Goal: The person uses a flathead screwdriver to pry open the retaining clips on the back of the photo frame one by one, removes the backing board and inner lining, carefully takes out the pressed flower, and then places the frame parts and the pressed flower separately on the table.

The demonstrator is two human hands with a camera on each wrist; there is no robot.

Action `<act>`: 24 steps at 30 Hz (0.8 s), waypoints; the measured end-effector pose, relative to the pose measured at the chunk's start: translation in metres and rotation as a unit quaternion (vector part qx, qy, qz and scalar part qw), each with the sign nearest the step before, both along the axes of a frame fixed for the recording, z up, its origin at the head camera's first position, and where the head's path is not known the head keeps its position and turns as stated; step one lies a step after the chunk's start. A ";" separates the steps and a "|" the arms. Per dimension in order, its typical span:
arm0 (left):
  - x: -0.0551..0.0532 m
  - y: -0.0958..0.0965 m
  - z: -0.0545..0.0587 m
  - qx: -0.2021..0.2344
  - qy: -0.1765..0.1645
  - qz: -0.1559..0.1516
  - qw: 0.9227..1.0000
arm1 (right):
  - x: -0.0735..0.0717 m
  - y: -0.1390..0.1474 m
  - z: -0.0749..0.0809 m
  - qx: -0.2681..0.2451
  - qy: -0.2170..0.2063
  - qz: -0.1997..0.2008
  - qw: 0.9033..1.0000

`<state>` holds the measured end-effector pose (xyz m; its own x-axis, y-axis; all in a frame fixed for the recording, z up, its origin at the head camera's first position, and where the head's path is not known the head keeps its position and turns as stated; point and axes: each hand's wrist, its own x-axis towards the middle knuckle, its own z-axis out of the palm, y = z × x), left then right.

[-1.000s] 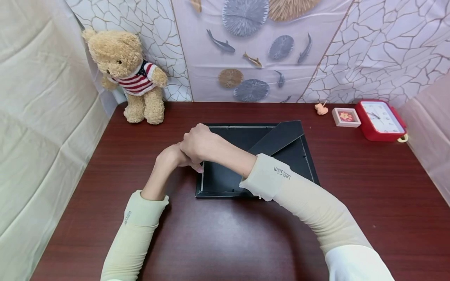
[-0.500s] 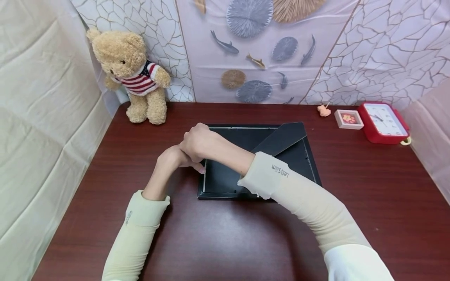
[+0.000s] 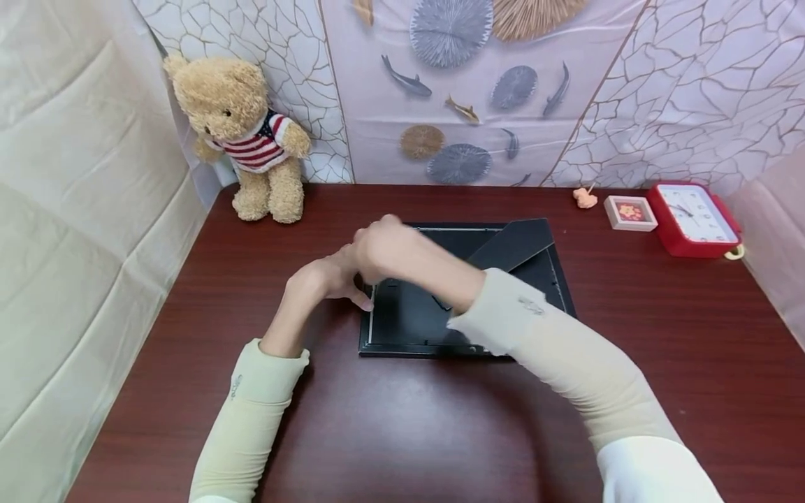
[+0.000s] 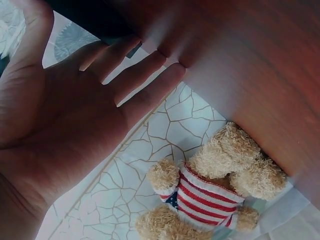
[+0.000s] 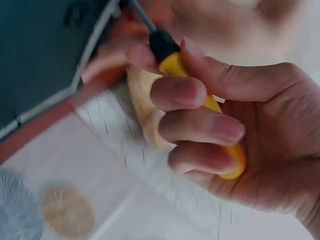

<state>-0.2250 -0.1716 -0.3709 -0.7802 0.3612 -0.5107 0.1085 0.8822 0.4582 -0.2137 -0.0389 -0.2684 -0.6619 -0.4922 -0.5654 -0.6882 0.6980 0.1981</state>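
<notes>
A black picture frame (image 3: 402,318) lies face down on the table, its back and stand leg (image 3: 517,241) upward. At its left edge my left hand (image 3: 314,279) spreads straight fingers, with the thumb touching the rim; in the left wrist view the fingertips (image 4: 175,71) reach the tabletop. My right hand (image 3: 393,248), blurred by motion, is above the frame's upper left part. In the right wrist view its fingers curl round the yellow handle of a screwdriver (image 5: 172,62). The metal shaft points towards the frame's edge, and its tip is out of that view.
A teddy bear (image 3: 267,150) in a striped sweater sits at the back left. Along the back right stand a small pink figure (image 3: 585,198), a small framed picture (image 3: 631,212) and a red clock (image 3: 694,220). Patterned cloth (image 3: 459,112) hangs behind the table.
My right hand has shifted to the right over the frame, away from the left hand's knuckles. The left hand and frame keep their places; the whole head view has drifted slightly.
</notes>
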 end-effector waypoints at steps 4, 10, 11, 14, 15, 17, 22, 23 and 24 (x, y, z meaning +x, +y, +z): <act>-0.006 0.006 -0.007 -0.036 0.028 -0.036 0.998 | -0.019 0.070 0.015 -0.159 -0.010 -0.028 0.987; 0.022 0.007 0.013 -0.056 0.021 -0.056 0.997 | -0.073 0.186 -0.023 -0.388 0.044 -0.112 0.914; 0.030 0.007 0.015 -0.061 0.025 -0.061 0.996 | -0.089 0.207 -0.043 -0.413 0.074 -0.127 0.899; 0.055 0.009 0.019 -0.079 0.037 -0.060 0.994 | -0.127 0.266 -0.099 -0.452 0.106 -0.159 0.871; 0.064 0.011 0.019 -0.088 0.038 -0.057 0.994 | -0.140 0.284 -0.118 -0.465 0.105 -0.159 0.865; 0.081 0.017 0.018 -0.107 0.036 -0.049 0.992 | -0.154 0.313 -0.145 -0.475 0.083 -0.152 0.863; 0.108 0.035 0.011 -0.154 0.057 -0.052 0.985 | -0.155 0.348 -0.160 -0.501 0.003 -0.149 0.853; 0.110 0.039 0.010 -0.160 0.065 -0.052 0.984 | -0.152 0.349 -0.159 -0.504 0.001 -0.150 0.850; 0.111 0.041 0.008 -0.167 0.074 -0.052 0.982 | -0.151 0.352 -0.161 -0.512 0.001 -0.145 0.846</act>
<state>-0.1139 -0.1303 -0.3626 -0.8229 0.2741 -0.4977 0.2492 0.9613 0.1174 -0.3650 0.3132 -0.4293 -0.8399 -0.5392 0.0611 -0.4582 0.6442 -0.6124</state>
